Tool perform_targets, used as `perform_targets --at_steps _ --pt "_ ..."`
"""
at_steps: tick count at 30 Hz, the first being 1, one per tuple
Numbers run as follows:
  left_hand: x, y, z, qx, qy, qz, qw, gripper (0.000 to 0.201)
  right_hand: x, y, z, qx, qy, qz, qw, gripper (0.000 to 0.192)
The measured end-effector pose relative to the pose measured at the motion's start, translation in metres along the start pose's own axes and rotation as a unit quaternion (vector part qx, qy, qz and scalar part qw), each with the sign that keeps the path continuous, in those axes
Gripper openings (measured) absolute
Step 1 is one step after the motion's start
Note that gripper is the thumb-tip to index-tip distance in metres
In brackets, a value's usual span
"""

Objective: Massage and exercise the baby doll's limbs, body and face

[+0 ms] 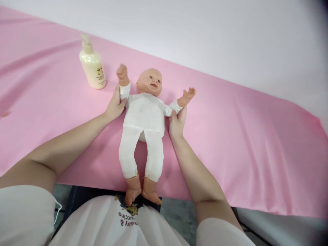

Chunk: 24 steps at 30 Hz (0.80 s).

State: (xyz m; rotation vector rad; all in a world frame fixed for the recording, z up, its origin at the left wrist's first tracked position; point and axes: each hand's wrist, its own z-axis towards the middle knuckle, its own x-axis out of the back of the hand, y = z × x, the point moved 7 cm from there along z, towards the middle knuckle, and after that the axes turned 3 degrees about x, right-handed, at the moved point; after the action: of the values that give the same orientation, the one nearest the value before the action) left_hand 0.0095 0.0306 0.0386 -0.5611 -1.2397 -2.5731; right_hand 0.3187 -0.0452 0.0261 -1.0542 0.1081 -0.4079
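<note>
A baby doll (pixel 145 111) with a white cloth body lies on its back, head away from me and feet past the table's near edge. My left hand (pixel 116 105) is closed round the doll's arm on the left, at the white sleeve below its raised plastic fist. On the other side my right hand (pixel 177 123) grips the other arm near the wrist, thumb on top and fingers behind it. Both doll arms are spread outward and lifted. Parts of my fingers are hidden behind the sleeves.
A cream-coloured pump bottle (pixel 92 66) stands upright on the pink tablecloth (pixel 217 136), beyond my left hand. Behind the table is a white wall or sheet (pixel 205 30). The cloth hangs in folds at the right. At the far left edge is a small orange-brown thing (pixel 5 114).
</note>
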Motion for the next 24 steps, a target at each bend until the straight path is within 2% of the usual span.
perform_targets --at_steps 5,7,11,14,18,21,24 --pt "-0.013 0.029 -0.006 -0.066 -0.093 0.071 0.991 0.050 -0.010 -0.016 -0.004 0.065 -0.087 -0.098 0.989 0.044" --pt "-0.015 0.032 -0.007 -0.073 -0.105 0.087 0.988 0.052 -0.014 -0.020 -0.005 0.083 -0.109 -0.112 0.984 0.042" --pt "-0.013 0.035 -0.007 -0.076 -0.104 0.071 0.989 0.054 -0.013 -0.025 -0.006 0.068 -0.092 -0.103 0.988 0.038" --pt "-0.007 0.037 -0.006 -0.061 -0.084 0.048 0.994 0.052 -0.011 -0.026 -0.007 0.040 -0.066 -0.077 0.994 0.044" --pt "-0.001 0.029 -0.004 0.007 -0.035 0.011 0.999 0.061 -0.007 -0.024 -0.008 0.007 -0.022 -0.049 0.999 0.063" --pt "-0.001 0.017 -0.003 0.057 -0.005 -0.013 0.998 0.063 -0.002 -0.021 -0.007 0.001 0.013 -0.047 0.999 0.061" --pt "0.000 0.006 -0.001 0.084 0.032 -0.020 0.996 0.060 0.000 -0.019 -0.006 -0.001 0.022 -0.045 0.999 0.058"
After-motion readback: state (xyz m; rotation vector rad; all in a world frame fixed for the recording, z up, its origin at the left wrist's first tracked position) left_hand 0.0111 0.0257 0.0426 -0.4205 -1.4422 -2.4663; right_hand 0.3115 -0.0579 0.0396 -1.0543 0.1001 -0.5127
